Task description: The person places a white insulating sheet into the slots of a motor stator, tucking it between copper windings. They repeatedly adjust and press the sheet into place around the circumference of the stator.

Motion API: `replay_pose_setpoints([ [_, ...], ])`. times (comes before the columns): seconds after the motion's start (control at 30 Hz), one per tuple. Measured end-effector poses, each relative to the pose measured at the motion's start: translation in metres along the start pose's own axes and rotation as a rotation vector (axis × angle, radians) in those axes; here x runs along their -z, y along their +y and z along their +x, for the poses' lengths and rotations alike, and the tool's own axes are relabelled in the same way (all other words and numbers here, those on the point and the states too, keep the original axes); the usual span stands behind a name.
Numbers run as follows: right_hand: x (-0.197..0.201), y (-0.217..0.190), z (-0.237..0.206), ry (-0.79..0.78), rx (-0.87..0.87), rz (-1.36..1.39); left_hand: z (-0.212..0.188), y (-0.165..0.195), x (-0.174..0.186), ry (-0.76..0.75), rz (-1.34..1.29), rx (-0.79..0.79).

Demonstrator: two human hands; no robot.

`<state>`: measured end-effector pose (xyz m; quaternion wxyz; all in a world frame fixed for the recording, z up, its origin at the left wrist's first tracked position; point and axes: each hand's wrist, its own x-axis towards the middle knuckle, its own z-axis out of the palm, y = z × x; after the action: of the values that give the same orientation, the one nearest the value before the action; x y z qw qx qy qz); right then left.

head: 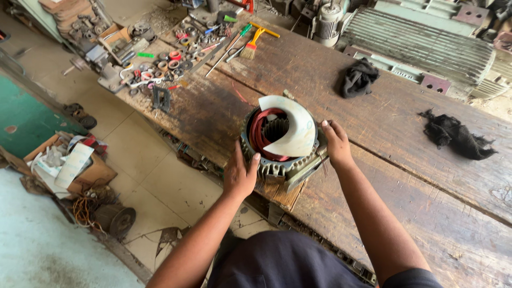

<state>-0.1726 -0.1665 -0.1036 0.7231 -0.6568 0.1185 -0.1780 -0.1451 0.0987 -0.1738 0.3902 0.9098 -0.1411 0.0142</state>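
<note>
A round grey motor stator housing sits at the near edge of a worn wooden workbench. Red copper windings line its bore. A curled white sheet of insulating paper stands out of the top. My left hand grips the housing's left side with the thumb up on its rim. My right hand holds the right side, fingertips close to the white sheet.
Two black rags lie on the bench beyond the housing. A brush with a yellow handle, tape rolls and small tools crowd the far left end. A large ribbed motor stands behind. A cardboard box and wire sit on the floor.
</note>
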Motion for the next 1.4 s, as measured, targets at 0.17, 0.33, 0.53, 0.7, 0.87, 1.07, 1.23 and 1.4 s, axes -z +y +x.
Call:
replay_pose_setpoints([
  [0.17,0.004,0.007,0.005,-0.007,0.000,0.003,-0.002,-0.003,-0.005,0.041,-0.086,-0.016],
  [0.33,0.010,0.022,0.010,-0.011,-0.010,0.016,-0.001,-0.005,-0.001,-0.050,-0.166,0.078],
  [0.53,0.018,0.032,0.013,0.009,-0.056,-0.113,0.040,-0.001,0.041,0.123,-0.207,-0.214],
  [0.7,0.020,0.016,0.013,0.104,0.146,-0.372,0.094,0.036,0.059,0.065,-0.369,-0.195],
  [0.87,0.006,-0.036,0.008,-0.094,0.256,-0.124,0.116,0.066,0.047,0.094,-0.322,-0.380],
  [1.07,-0.035,-0.088,0.003,-0.128,0.142,-0.916,0.112,0.053,0.044,0.185,-0.324,-0.519],
  [1.23,-0.055,-0.094,0.004,-0.139,0.112,-1.006,0.121,0.040,0.050,0.052,-0.353,-0.522],
  [1.4,-0.054,-0.094,0.001,-0.188,0.154,-1.075,0.120,0.039,0.049,0.067,-0.318,-0.591],
])
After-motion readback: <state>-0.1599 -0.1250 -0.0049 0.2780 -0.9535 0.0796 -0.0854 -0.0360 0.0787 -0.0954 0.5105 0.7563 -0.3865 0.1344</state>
